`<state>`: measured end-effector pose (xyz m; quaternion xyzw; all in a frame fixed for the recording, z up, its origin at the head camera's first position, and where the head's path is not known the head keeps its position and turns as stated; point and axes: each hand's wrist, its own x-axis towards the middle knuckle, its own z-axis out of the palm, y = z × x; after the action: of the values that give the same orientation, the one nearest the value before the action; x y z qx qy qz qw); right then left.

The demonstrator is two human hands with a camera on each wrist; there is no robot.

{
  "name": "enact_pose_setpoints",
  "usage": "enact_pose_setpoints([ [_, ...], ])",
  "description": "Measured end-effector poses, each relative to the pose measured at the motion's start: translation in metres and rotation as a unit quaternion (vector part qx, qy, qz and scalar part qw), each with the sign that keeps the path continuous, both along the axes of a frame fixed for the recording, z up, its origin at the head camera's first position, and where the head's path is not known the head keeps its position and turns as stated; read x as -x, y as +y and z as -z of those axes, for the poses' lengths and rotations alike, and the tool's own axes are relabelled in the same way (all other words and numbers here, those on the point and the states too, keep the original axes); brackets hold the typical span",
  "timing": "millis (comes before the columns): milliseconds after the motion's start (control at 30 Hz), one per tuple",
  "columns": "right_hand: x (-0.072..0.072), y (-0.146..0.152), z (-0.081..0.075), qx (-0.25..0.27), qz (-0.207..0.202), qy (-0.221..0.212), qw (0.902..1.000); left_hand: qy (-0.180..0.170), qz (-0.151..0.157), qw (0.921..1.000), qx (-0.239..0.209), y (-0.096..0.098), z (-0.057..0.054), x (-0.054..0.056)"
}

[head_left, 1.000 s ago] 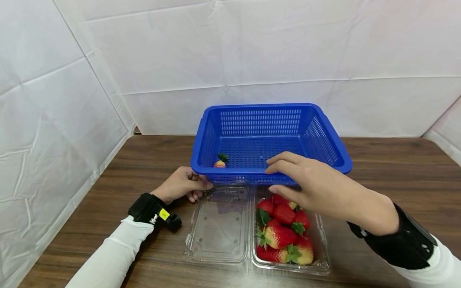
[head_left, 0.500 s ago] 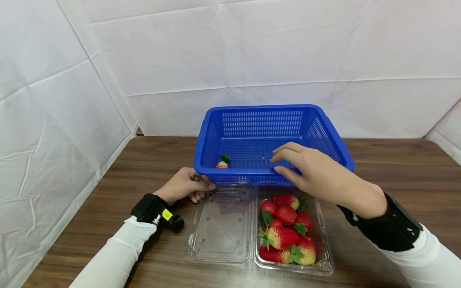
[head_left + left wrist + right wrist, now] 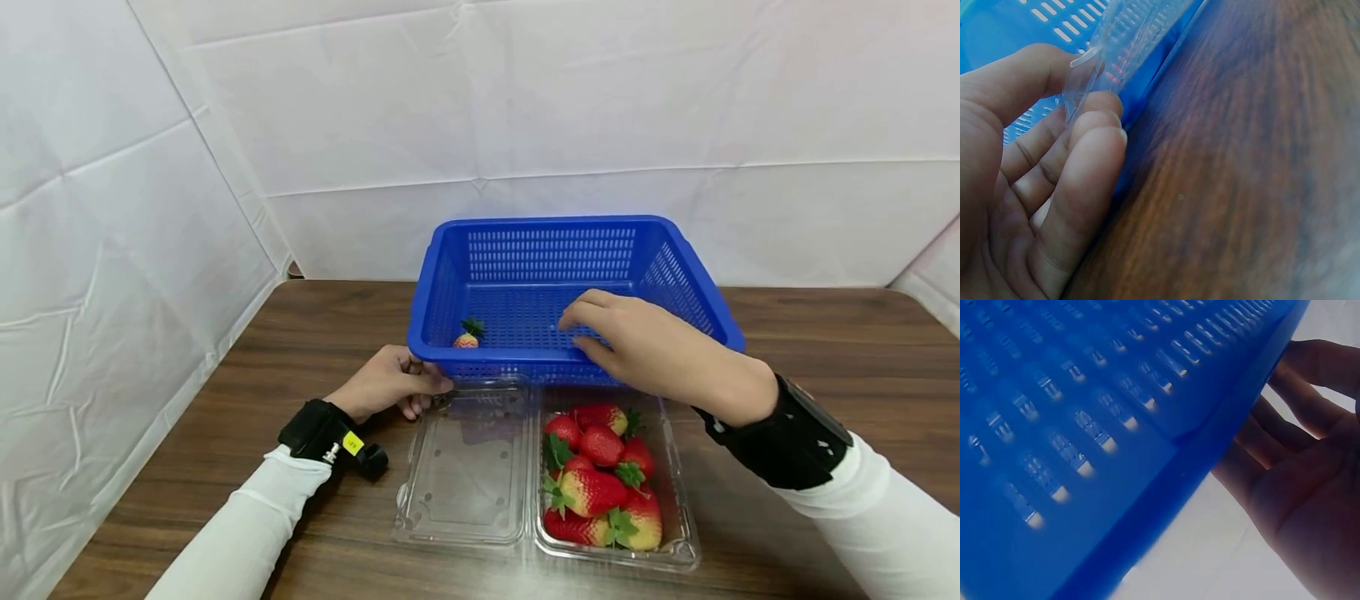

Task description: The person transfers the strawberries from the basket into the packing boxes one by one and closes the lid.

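My left hand (image 3: 393, 383) pinches the far-left corner of the clear plastic clamshell's lid (image 3: 471, 492), right by the blue basket's near side. In the left wrist view thumb and fingers meet at the thin clear edge (image 3: 1088, 62). Across the near rim of the blue basket (image 3: 543, 300) reaches my right hand (image 3: 645, 342), fingers loosely bent, nothing visible in its grasp. From the right wrist view, the basket wall (image 3: 1116, 481) hides its fingertips. Several strawberries (image 3: 592, 492) with green leaves fill the clamshell's right half. One pale strawberry (image 3: 467, 341) lies in the basket's near-left corner.
A dark wooden table (image 3: 247, 375) bears everything. White cloth (image 3: 360, 108) hangs behind it and along the left side. The basket stands close behind the clamshell, its near rim raised above the clamshell's far edge.
My right hand has moved away from over the strawberries, forward over the basket, uncovering the rear strawberries. My left hand keeps its pinch on the lid corner.
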<state>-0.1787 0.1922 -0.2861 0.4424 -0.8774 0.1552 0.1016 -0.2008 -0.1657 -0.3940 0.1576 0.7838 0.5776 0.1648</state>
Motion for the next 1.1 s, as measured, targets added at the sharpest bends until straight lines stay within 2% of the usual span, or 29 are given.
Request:
enact_pose_setpoints([
  [200, 0.005, -0.008, -0.006, -0.034, 0.009, -0.007, 0.9994, 0.001, 0.003, 1.0000, -0.003, 0.000, 0.000, 0.001],
  [400, 0.012, -0.017, -0.008, -0.053, 0.011, -0.043, 0.9976, 0.001, 0.006, 1.0000, -0.006, 0.001, 0.000, 0.001],
  [700, 0.034, -0.034, -0.001, -0.045, 0.002, -0.115, 0.9923, 0.002, 0.008, 1.0000, -0.004, 0.001, 0.002, 0.001],
  [933, 0.042, -0.044, 0.004, -0.035, 0.009, -0.158, 0.9867, 0.000, 0.008, 0.9999, -0.005, 0.002, 0.001, 0.001],
  [1100, 0.044, -0.052, 0.005, -0.034, 0.015, -0.167, 0.9852, -0.005, 0.002, 1.0000, -0.005, 0.002, 0.001, 0.000],
])
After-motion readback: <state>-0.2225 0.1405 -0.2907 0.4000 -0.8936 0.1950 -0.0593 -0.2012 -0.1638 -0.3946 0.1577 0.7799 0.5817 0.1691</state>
